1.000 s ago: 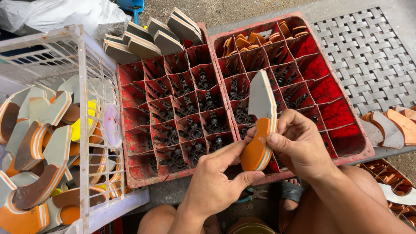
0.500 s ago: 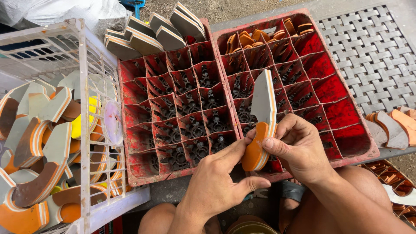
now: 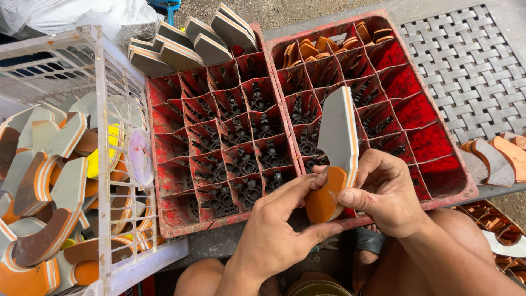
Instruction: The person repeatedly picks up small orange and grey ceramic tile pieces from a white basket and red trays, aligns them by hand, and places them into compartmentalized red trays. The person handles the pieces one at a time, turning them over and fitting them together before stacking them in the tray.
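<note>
My right hand (image 3: 386, 192) grips a shoe sole (image 3: 335, 148) with a grey face, an orange heel end and a striped edge, held upright over the near edge of the right red crate (image 3: 438, 183). My left hand (image 3: 276, 235) touches the orange heel end with thumb and forefinger from the left. Both hands sit in front of the two red compartment crates. The left red crate (image 3: 156, 164) holds several grey soles (image 3: 194, 44) standing in its far row. Several orange pieces (image 3: 315, 49) fill the far cells of the right crate.
A white wire basket (image 3: 101, 164) at the left is full of grey and orange soles (image 3: 49, 181). More soles (image 3: 493, 159) lie at the right on a grey lattice mat (image 3: 466, 66). My bare knees are at the bottom.
The sole stays in both hands, tilted a little more upright. The view has shifted slightly; nothing was let go.
</note>
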